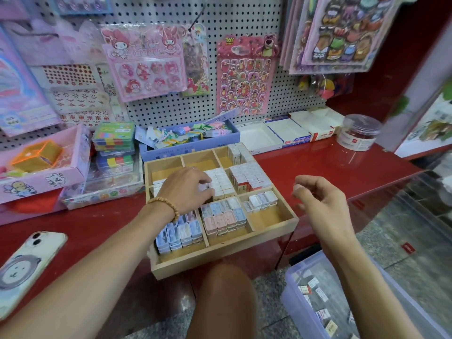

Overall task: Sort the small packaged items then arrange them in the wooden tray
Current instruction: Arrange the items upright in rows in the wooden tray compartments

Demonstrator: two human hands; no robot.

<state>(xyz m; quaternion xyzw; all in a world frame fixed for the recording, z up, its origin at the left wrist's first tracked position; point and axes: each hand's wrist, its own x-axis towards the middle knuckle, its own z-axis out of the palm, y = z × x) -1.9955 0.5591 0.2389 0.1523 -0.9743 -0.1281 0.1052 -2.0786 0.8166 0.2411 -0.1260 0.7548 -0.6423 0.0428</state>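
Tray (pixel 274 237) on the red counter (pixel 330 165), its front edge jutting past the counter's lip, and we are working in its middle row.

Our left hand (pixel 188 185) reaches into the tray, fingers curled down onto the white boxes (pixel 221 181) in the centre compartment; whether it pinches one or only presses them, we cannot tell. Our right hand (pixel 315 194) hangs in the air to the tray's right, fingers loosely bent, holding nothing. Red-and-white boxes (pixel 249 178) fill the compartment beside the white ones; blue and pink cases (pixel 222 216) stand in the front row. A bin (pixel 293 272) with more small packs sits on the floor at lower right, and a phone (pixel 27 267) lies on the counter at left.
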